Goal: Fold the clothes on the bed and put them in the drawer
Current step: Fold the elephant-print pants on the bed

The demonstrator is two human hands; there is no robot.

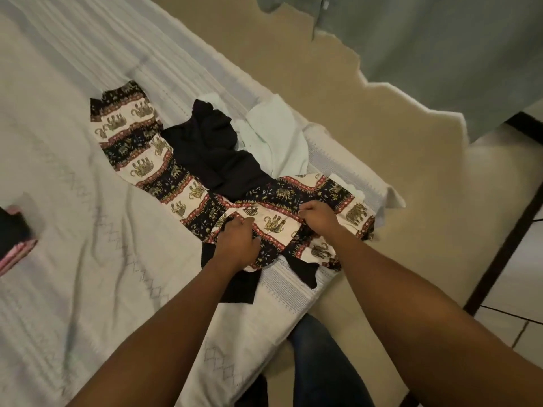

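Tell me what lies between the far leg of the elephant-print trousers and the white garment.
In the head view, a crumpled black garment lies between the elephant-print trousers and the white garment, touching both.

The white bed (88, 230) bears elephant-print trousers (138, 148), a black garment (214, 148), a white garment (276, 133) (crumpled), and a folded pile (14, 239) at the left.

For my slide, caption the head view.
Left hand and right hand grip elephant-print garment on the bed beside a black garment.
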